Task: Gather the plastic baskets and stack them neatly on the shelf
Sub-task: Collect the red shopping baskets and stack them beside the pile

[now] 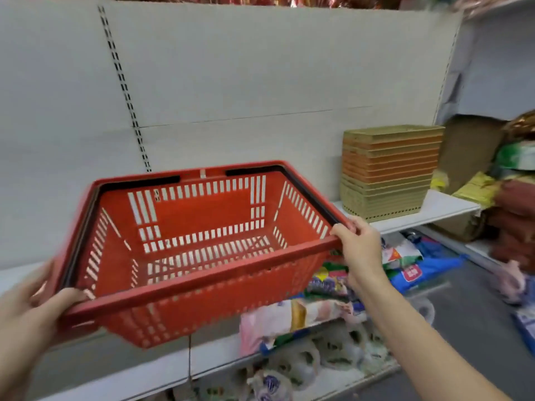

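Closest to the lens, the person's left hand (34, 308) wraps the near left corner of a red plastic shopping basket (199, 250), thumb over the rim and fingers underneath. The right hand (359, 244) is closed on the near right corner in the same way. Held by both corners, the basket stays roughly level and open side up, tilted slightly toward the camera, probably so it can be slid flat onto the white shelf (440, 209) behind it. It hangs in the air in front of that shelf's bare left stretch, touching nothing but the hands. Its two black handles (307, 189) lie folded down along the rim, which would let another basket nest inside.

One red basket is in view. On the shelf to the right stands one stack of tan and orange woven trays (390, 172), nested tightly; their number is too fine to count reliably. Bagged goods (307, 314) crowd the lower shelf below.
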`<act>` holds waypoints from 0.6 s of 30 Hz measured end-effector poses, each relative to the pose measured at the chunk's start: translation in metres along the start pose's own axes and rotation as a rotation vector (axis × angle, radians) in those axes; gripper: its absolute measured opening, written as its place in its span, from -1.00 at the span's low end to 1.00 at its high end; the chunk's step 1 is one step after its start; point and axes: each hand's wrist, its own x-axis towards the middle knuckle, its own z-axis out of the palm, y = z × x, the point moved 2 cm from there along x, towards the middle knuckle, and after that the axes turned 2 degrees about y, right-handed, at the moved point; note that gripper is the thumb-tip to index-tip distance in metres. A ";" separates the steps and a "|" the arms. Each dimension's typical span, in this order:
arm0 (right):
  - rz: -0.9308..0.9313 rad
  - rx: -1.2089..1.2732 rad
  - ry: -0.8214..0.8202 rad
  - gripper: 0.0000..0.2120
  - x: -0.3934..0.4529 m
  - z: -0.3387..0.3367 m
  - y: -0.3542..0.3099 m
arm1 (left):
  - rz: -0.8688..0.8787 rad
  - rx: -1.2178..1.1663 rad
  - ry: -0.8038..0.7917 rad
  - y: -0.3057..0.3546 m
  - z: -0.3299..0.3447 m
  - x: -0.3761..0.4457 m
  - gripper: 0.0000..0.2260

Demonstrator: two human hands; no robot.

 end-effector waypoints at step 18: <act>-0.001 -0.222 0.061 -0.96 0.280 -0.008 0.011 | -0.078 0.209 0.013 -0.014 0.292 0.150 -0.66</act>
